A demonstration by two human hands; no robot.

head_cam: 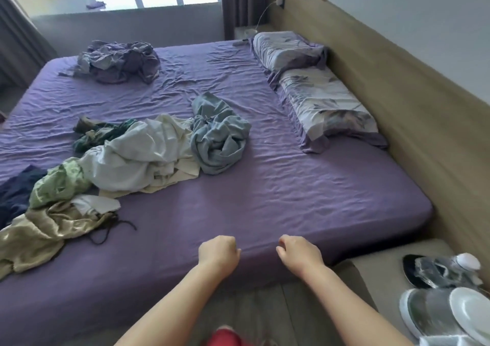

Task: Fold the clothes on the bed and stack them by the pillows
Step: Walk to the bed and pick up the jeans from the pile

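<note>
Lying in a loose heap on the left half of the bed [291, 186], the clothes [138, 157] are still unfolded: a white piece, a grey-blue one [220, 136], green and olive ones, and a dark blue one [13, 194] cut off by the left edge. 2 pillows [320, 101] sit along the headboard, well apart from the heap. Near the bed's front edge, the left hand [218, 251] and right hand [301, 251] hover with fingers curled in, holding nothing. A crumpled purple blanket [119, 60] lies at the far side.
</note>
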